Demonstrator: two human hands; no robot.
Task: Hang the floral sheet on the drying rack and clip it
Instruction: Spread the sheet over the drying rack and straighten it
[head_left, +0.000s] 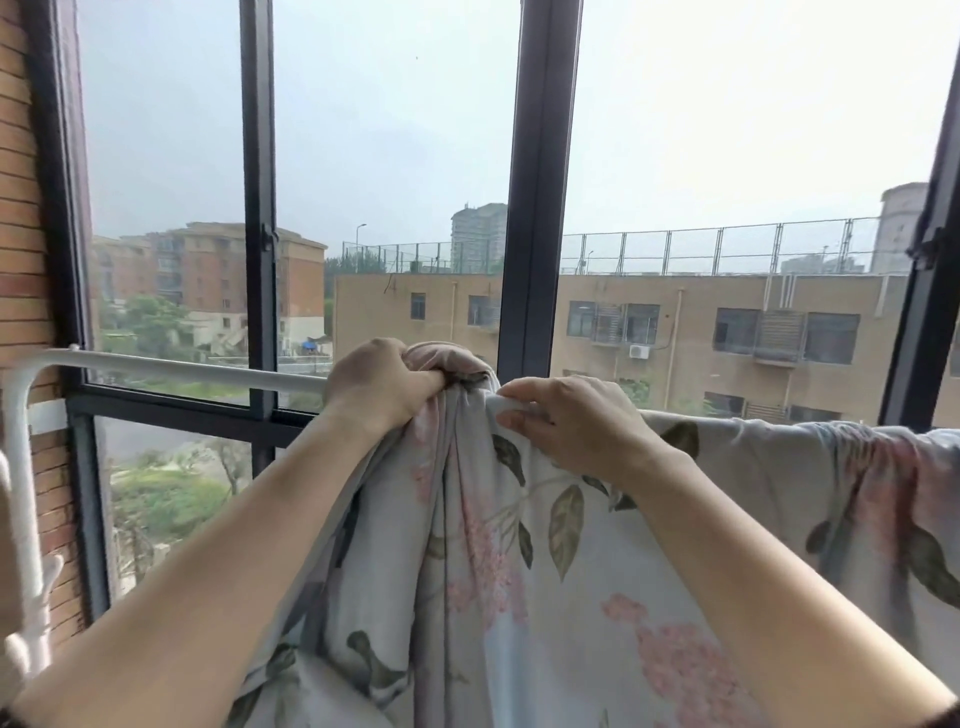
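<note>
no text, label, brand, number or sign is legible anywhere in this view.

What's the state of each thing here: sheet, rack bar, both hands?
sheet: draped over the bar, bunched at its left end; clipped or not, cannot tell
bar: left part bare, the rest under the sheet
left hand: grips the bunched sheet on top of the bar
right hand: fingers curled on the sheet at the bar, over a white piece; clip or bar, cannot tell

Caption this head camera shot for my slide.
Left hand bunches the floral sheet atop the rack bar; right hand pinches a white piece, maybe a clip.
</note>
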